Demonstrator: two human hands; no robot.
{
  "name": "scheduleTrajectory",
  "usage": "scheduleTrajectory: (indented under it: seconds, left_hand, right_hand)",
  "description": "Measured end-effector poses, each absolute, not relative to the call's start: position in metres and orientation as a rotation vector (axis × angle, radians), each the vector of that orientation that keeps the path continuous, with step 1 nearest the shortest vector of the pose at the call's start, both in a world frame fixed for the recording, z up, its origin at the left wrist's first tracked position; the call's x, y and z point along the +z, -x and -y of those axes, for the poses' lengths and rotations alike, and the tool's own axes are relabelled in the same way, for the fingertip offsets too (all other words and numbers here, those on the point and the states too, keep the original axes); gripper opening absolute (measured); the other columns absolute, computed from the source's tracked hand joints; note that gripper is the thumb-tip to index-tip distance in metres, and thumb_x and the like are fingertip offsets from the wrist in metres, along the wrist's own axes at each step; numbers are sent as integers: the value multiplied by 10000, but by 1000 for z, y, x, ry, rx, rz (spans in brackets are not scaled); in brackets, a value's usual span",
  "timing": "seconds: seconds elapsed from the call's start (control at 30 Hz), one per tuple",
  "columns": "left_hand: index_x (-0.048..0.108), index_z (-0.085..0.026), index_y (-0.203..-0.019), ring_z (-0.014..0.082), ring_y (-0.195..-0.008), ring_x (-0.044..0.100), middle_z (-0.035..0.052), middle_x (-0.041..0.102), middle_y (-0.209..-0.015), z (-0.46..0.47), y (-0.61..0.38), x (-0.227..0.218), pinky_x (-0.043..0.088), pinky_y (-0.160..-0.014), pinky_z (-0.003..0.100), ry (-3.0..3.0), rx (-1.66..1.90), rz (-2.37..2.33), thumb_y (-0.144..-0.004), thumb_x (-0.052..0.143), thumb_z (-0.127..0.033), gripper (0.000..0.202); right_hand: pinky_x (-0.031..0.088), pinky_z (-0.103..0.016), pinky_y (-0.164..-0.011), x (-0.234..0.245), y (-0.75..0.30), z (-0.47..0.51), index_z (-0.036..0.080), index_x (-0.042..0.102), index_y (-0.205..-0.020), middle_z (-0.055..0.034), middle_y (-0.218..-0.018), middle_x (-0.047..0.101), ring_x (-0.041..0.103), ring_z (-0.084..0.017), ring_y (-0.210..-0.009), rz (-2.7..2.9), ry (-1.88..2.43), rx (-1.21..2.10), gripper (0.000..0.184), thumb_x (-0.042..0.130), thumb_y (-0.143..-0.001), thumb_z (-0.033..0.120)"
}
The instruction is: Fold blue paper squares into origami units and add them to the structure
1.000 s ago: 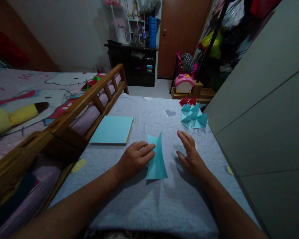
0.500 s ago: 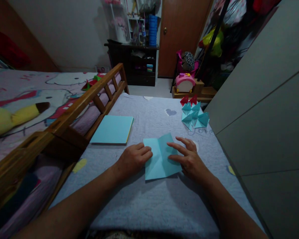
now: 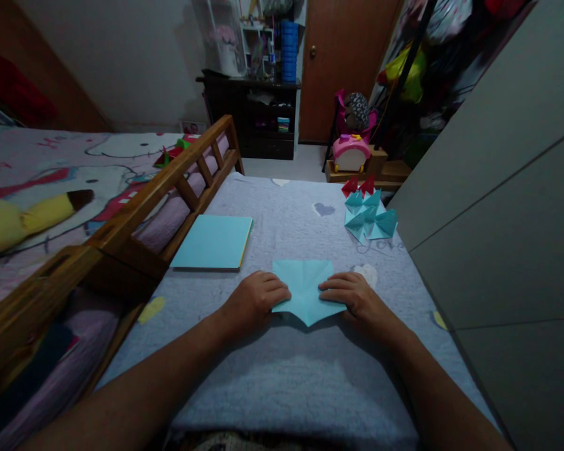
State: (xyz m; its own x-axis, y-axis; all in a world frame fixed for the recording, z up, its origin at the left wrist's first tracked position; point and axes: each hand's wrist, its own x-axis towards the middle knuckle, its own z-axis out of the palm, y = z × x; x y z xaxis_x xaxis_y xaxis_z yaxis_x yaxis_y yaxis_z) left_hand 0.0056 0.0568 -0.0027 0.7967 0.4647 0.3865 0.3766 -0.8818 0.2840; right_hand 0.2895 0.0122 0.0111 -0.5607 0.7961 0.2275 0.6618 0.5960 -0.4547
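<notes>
A creased light-blue sheet of paper [image 3: 304, 285] is held low over the bed, its near edge bent into a point at the middle. My left hand [image 3: 259, 299] grips its left side, fingers on top and the thumb hidden underneath. On the opposite side my right hand [image 3: 350, 294] pinches the paper the same way, fingers together. To the left lies a stack of square light-blue paper [image 3: 212, 243], with a yellow edge showing at its side. Several folded blue paper shapes [image 3: 369, 216] stand at the far right, with red folded paper shapes [image 3: 358, 186] just behind them.
A pale patterned sheet [image 3: 282, 382] covers the surface under my hands. Along the left runs a wooden rail [image 3: 169, 188], with a yellow plush toy [image 3: 23, 219] beyond it. A light cabinet panel [image 3: 507, 188] borders the right. A dark cabinet [image 3: 249, 119] stands behind.
My right fingers have come together and closed on the paper's right side. The sheet has gone from lying fairly open with a raised right flap to being bent symmetrically, its near edge pointed.
</notes>
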Motion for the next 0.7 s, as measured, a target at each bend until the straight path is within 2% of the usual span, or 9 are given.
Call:
scheduleTrajectory:
  seconds: [0.13,0.27,0.33,0.4,0.47,0.57,0.63,0.7]
  left_hand:
    - [677,-179,-931,184,-774,654,53,725,-843,-58,-5,-2,514,-716,333,-2513,704,-781,-964,509,-224,177]
    - [668,-186,-840,165,-725,627,35,688,-787,-57,-6,2,493,-666,290,-2291,669,-953,-933,531,-239,174]
    - [671,-190,-989,153,-655,608,7,664,-749,-55,-8,2,468,-613,266,-2218,653,-1063,-898,572,-241,144]
    - [585,-198,-1242,134,-550,555,-48,597,-654,-54,-9,0,415,-549,238,-2181,660,-1163,-874,600,-237,370]
    - [436,-200,-1408,128,-491,505,-92,515,-586,-52,-11,-2,363,-515,226,-2183,688,-1235,-871,605,-238,564]
    - [271,-190,-1507,145,-516,524,-87,515,-613,-49,-13,-4,353,-525,233,-2197,692,-1321,-891,588,-247,695]
    - [247,-185,-1526,161,-561,549,-63,544,-657,-48,-14,-5,383,-553,246,-2208,645,-1387,-913,567,-252,695]
    - [331,-191,-1498,182,-645,584,-19,596,-739,-48,-14,-5,440,-614,274,-2248,600,-1419,-938,542,-253,601]
  right_hand:
    - [501,-417,-929,14,-289,-13,233,730,-1032,-64,-1087,762,676,-219,-1015,2286,1161,617,282,504,-897,132]
    - [520,-384,-826,12,-286,-12,240,691,-940,-65,-942,735,670,-219,-892,2087,1341,720,209,483,-950,262]
    - [507,-353,-738,7,-284,-13,224,651,-879,-62,-867,700,648,-214,-807,1980,1446,724,174,493,-930,280]
    - [469,-314,-657,3,-280,-15,216,603,-851,-34,-778,650,611,-193,-711,1890,1531,728,129,512,-907,288]
    - [427,-286,-603,-1,-276,-17,207,582,-956,17,-690,577,560,-168,-622,1798,1589,722,125,537,-882,297]
    - [393,-267,-579,-4,-269,-19,156,474,-1280,83,-617,469,502,-154,-549,1680,1647,679,457,553,-853,299]
    - [386,-265,-585,-5,-265,-20,130,410,-1372,93,-610,446,492,-154,-540,1653,1683,645,574,553,-841,292]
    - [392,-269,-597,-6,-263,-20,141,464,-1343,73,-629,483,501,-156,-553,1673,1710,610,534,553,-838,288]
